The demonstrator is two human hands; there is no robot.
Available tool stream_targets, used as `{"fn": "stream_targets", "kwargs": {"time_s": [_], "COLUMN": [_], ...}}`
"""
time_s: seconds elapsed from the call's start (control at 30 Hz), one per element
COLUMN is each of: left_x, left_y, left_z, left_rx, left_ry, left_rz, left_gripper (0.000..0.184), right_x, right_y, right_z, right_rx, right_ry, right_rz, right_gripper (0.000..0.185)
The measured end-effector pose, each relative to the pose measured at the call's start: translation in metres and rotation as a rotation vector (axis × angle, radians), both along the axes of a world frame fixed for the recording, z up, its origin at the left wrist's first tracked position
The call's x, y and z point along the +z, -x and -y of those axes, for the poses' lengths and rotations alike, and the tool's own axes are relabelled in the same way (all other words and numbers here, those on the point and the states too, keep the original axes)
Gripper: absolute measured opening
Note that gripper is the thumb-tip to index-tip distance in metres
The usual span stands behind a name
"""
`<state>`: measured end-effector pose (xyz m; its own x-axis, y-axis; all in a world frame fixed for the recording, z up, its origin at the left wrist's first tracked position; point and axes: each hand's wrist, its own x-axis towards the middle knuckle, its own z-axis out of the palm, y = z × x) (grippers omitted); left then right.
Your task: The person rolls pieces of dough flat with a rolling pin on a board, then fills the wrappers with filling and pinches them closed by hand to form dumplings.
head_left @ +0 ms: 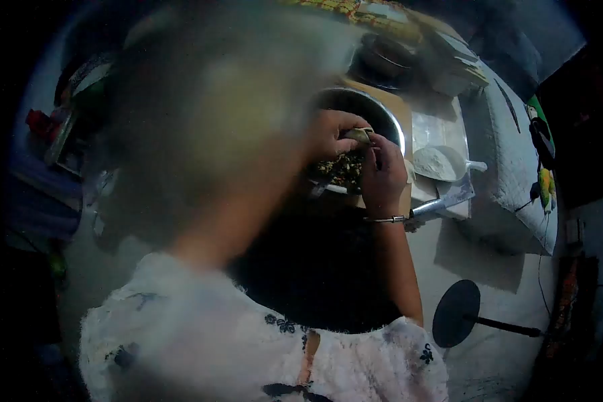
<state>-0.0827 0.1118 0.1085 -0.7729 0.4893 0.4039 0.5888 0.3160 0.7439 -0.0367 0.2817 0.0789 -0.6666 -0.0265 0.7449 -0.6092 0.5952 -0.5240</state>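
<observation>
Both of my hands meet over a metal bowl (402, 130) that holds a dark, chopped green-and-brown filling (342, 171). Between my fingertips is a small folded dumpling (359, 135), pale and greenish. My left hand (331, 134) pinches it from the left, its fingers curled over the top. From the right, my right hand (385, 171) presses on the dumpling's near side with thumb and fingers. A bracelet (388, 219) circles my right wrist. A large blur on the lens hides part of my left forearm and the bowl's left side.
Right of the bowl lies a scoop (457, 163) of white flour (433, 163). Nearer me is a shiny metal-looking utensil (442, 201). A dark pot (384, 59) stands behind the bowl. A white padded seat (499, 154) and a black round disc on a rod (457, 313) are at the right.
</observation>
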Motion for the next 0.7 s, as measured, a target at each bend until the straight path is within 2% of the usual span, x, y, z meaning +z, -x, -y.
{"fn": "stream_targets", "kwargs": {"time_s": [0.2, 0.27, 0.47, 0.57, 0.63, 0.7], "left_x": [-0.007, -0.015, -0.020, -0.019, -0.012, -0.008], "left_y": [0.000, 0.004, 0.005, 0.002, -0.001, -0.003], "left_z": [-0.003, -0.007, -0.010, -0.011, -0.009, -0.008], "left_rx": [-0.001, -0.014, 0.025, 0.013, -0.004, -0.020], "left_ry": [-0.002, -0.119, -0.098, -0.141, -0.099, -0.059], "left_rz": [-0.020, -0.063, -0.206, -0.189, -0.156, -0.123], "left_gripper": [0.035, 0.030, 0.026, 0.025, 0.024, 0.024], "right_x": [0.008, 0.009, 0.004, -0.001, -0.002, -0.003], "right_y": [-0.003, -0.002, 0.000, 0.000, -0.002, -0.001], "right_z": [-0.002, -0.005, -0.010, -0.010, -0.007, -0.006], "right_rx": [0.007, -0.006, 0.059, 0.081, 0.181, 0.192], "right_ry": [-0.016, -0.070, 0.051, 0.168, 0.479, 0.520], "right_rz": [0.053, 0.053, 0.102, 0.195, 0.290, 0.300], "right_gripper": [0.018, 0.017, 0.020, 0.017, 0.012, 0.011]}}
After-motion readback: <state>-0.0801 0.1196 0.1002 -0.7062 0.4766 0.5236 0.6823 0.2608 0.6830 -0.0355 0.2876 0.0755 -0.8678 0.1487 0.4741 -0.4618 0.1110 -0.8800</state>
